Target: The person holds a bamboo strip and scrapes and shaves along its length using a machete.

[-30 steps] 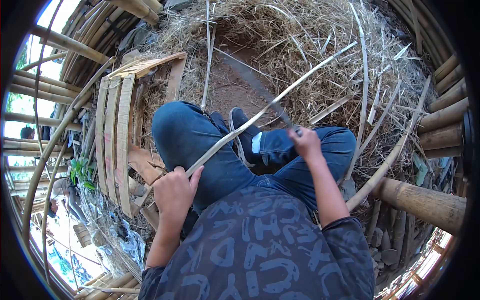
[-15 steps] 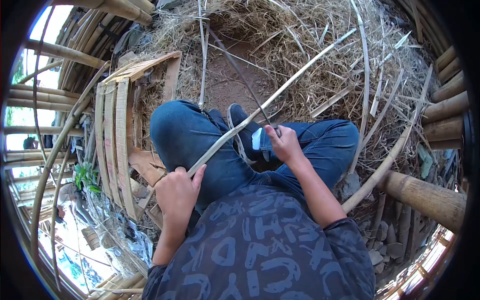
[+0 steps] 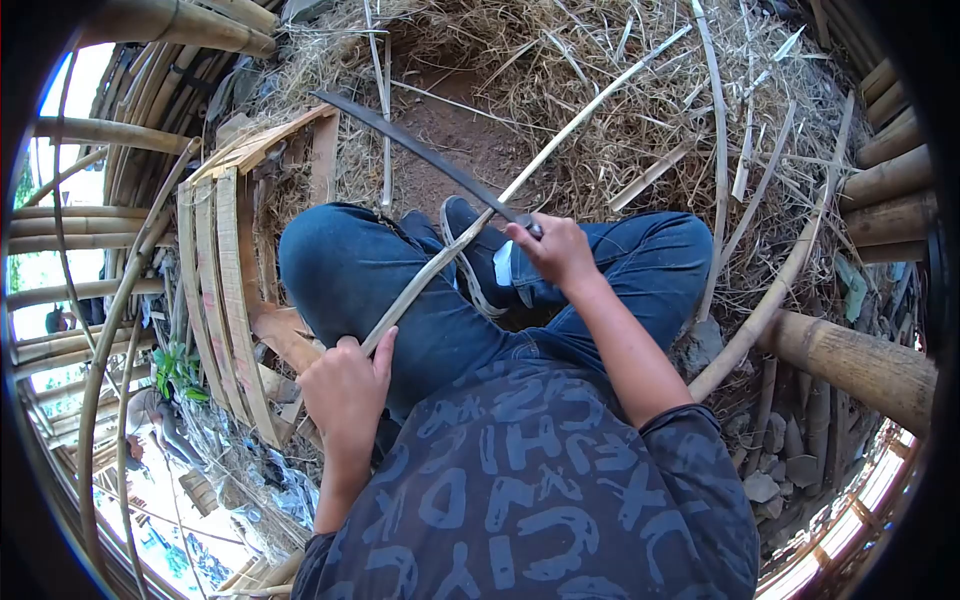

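My left hand (image 3: 347,388) is closed around the near end of a long pale bamboo strip (image 3: 588,112), with the thumb lying along it. The strip slants up and away to the right, across my bent legs. In my right hand (image 3: 558,249) is the handle of a machete, gripped above my right shin. Its long dark blade (image 3: 410,147) points forward and left and crosses the strip near my shoes. Whether the edge touches the strip I cannot tell.
Dry straw and shavings (image 3: 640,140) cover the ground ahead. A wooden slatted crate (image 3: 232,290) stands at my left. On the right are a curved bamboo pole (image 3: 757,330) and a thick bamboo pole (image 3: 850,370). Another person (image 3: 160,420) is outside at far left.
The machete blade has swung left, its tip now over the crate's far corner, and more of its flat side shows. Both hands keep their hold. The whole view has shifted slightly.
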The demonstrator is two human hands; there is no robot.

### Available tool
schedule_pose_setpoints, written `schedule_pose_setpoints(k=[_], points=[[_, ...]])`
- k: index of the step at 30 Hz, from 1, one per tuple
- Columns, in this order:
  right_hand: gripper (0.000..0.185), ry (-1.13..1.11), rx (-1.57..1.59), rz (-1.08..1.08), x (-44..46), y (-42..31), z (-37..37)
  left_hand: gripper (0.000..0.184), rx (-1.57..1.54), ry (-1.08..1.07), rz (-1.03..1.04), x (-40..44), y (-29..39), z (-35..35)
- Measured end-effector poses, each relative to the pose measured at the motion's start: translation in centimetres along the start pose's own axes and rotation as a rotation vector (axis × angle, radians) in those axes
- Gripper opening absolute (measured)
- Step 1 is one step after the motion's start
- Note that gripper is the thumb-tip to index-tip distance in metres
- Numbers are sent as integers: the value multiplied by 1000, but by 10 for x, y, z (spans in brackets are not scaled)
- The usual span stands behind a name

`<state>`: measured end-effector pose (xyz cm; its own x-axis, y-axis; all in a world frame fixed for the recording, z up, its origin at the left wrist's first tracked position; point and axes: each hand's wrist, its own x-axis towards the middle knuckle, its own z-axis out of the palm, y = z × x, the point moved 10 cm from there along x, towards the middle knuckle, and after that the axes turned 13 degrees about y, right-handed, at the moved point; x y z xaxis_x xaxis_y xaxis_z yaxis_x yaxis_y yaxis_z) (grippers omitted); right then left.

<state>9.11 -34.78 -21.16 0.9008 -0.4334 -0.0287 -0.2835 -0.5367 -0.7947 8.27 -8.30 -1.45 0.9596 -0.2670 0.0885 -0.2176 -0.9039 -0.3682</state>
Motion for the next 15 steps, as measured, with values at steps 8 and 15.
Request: schedule_pose_setpoints(k=[8,15], points=[[73,65,-37,177,15,64,-28,62,-21,17,-14,1,-3,-1],[70,-52,199,95,-9,-14,-15,61,-80,18,-36,0,-7,1]])
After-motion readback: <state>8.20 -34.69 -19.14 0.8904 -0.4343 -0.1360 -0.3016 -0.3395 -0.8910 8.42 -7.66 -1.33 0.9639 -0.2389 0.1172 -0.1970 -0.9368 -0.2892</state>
